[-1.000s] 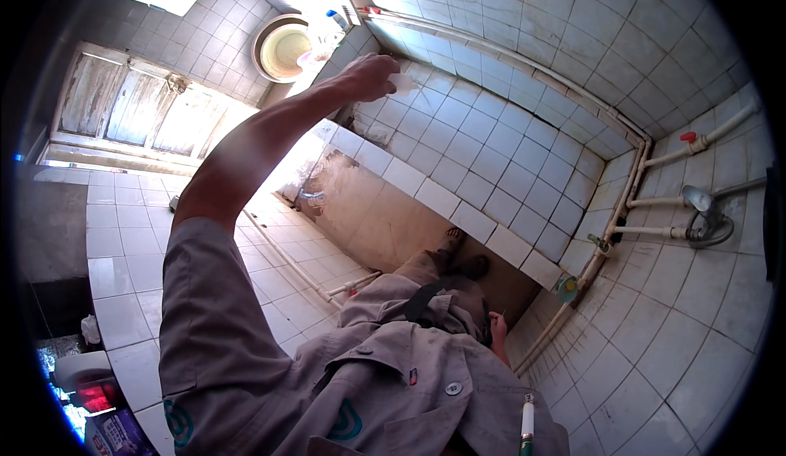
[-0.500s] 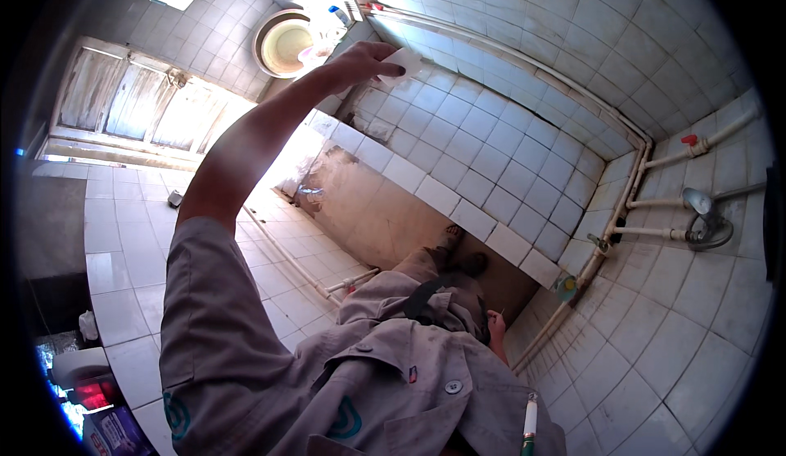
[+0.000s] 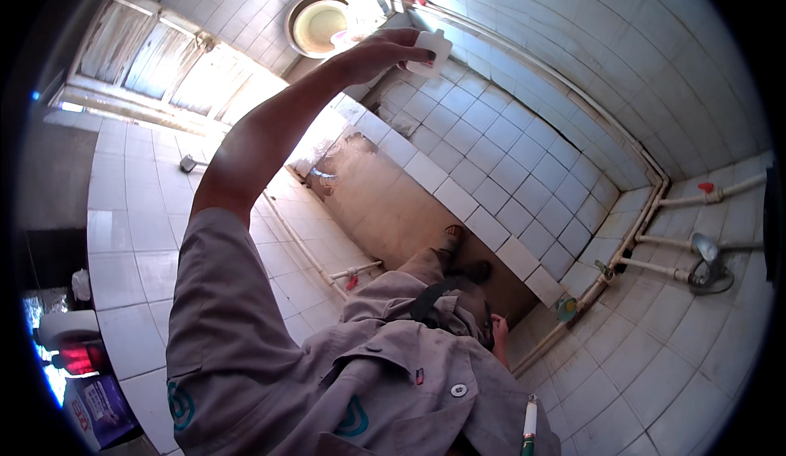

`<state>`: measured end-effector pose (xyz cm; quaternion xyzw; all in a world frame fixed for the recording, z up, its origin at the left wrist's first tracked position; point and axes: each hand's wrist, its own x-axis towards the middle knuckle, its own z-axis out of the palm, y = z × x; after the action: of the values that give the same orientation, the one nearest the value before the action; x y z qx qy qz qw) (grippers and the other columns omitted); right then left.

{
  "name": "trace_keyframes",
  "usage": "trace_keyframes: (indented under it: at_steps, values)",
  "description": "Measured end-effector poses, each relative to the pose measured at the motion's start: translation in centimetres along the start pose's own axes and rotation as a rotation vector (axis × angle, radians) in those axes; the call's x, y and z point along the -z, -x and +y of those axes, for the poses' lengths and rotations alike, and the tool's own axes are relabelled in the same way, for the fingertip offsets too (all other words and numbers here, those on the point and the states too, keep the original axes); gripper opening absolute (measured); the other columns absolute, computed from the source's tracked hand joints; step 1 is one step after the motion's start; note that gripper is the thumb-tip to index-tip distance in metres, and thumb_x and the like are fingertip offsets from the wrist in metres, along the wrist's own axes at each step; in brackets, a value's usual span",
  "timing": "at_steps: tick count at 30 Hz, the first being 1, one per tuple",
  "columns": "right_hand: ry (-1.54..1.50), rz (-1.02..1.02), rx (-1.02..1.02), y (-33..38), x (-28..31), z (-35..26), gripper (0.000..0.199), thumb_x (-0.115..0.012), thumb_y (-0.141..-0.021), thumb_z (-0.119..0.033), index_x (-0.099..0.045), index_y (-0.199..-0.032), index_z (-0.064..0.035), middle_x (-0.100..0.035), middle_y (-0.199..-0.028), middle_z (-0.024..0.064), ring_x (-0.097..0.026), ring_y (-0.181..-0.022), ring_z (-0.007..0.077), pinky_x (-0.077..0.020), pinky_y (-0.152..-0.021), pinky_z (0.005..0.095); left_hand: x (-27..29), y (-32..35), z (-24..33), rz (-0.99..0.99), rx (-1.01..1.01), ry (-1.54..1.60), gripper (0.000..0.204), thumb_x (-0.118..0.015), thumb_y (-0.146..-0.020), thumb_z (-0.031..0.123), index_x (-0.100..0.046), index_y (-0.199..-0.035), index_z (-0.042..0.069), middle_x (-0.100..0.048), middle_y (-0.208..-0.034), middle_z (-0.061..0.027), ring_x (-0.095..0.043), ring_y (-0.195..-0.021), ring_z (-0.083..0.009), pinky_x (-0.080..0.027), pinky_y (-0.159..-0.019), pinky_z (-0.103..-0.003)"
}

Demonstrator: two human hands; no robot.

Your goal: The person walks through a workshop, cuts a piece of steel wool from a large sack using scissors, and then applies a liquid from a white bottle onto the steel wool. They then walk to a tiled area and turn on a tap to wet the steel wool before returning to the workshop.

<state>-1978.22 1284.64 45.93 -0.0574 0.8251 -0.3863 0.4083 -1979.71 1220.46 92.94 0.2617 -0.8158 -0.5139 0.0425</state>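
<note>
My left arm (image 3: 270, 128) reaches up and away over the low tiled wall. At its end, my left hand (image 3: 385, 53) is closed round a small white plastic bottle (image 3: 435, 53) with a narrow neck, fingers on its near side. Low beside my body, my right hand (image 3: 499, 330) hangs near a dark strap (image 3: 430, 299) at my waist. Its fingers look curled, but whatever they may hold is too small to make out.
A low tiled wall (image 3: 454, 198) borders a white-tiled basin (image 3: 524, 157). Beyond the left hand stands a round tub (image 3: 318, 24). Pipes with a red-handled valve (image 3: 706, 187) and a metal fitting (image 3: 709, 264) run along the right wall. A purple box (image 3: 102, 411) sits lower left.
My left hand has turned the bottle so its side and neck now show more plainly. The whole view has shifted slightly. My right hand stays low by my body.
</note>
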Motion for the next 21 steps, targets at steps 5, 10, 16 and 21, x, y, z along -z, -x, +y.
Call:
trace_keyframes:
  at_steps: [5, 10, 16, 21]
  values:
    - [0.077, -0.054, 0.028, -3.0, 0.5, 1.3, 0.025, -0.044, -0.090, -0.007, -0.064, -0.104, -0.0031, -0.068, -0.091, 0.0116, -0.066, -0.074, 0.0189, -0.0519, -0.071, 0.0326, 2.2, 4.6, -2.9, 0.107, 0.002, 0.099, 0.044, -0.072, -0.085, 0.028, -0.062, -0.119, 0.003, -0.067, -0.102, -0.0041, -0.058, -0.093, -0.0118, -0.045, -0.081, -0.027]
    - [0.082, -0.148, -0.059, -6.0, 1.3, -1.3, 0.024, -0.041, -0.094, -0.007, -0.061, -0.107, -0.0030, -0.067, -0.088, 0.0097, -0.064, -0.071, 0.0171, -0.0505, -0.066, 0.0310, 2.3, 12.4, -13.3, 0.490, -0.072, -0.372, 0.030, -0.076, -0.078, 0.013, -0.066, -0.106, 0.006, -0.068, -0.090, -0.0122, -0.064, -0.084, -0.0233, -0.050, -0.075, -0.036]
    - [0.089, -0.395, -0.172, -5.8, -1.7, -13.0, 0.026, -0.038, -0.100, -0.012, -0.054, -0.119, -0.0052, -0.067, -0.089, 0.0107, -0.062, -0.069, 0.0142, -0.0506, -0.062, 0.0283, -5.3, 25.4, -30.1, 0.645, -0.002, -0.209, 0.025, -0.072, -0.074, 0.012, -0.063, -0.095, 0.003, -0.064, -0.086, -0.0157, -0.063, -0.077, -0.0294, -0.050, -0.069, -0.038]
    - [0.205, -0.581, 0.050, -4.8, -7.2, -20.5, 0.030, -0.044, -0.102, -0.014, -0.052, -0.128, -0.0014, -0.065, -0.109, 0.0109, -0.063, -0.093, 0.0182, -0.0516, -0.083, 0.0332, -14.8, 33.7, -37.6, 0.566, 0.275, -0.099, 0.026, -0.070, -0.070, 0.008, -0.065, -0.096, 0.006, -0.065, -0.091, -0.0182, -0.062, -0.088, -0.0371, -0.050, -0.079, -0.043]
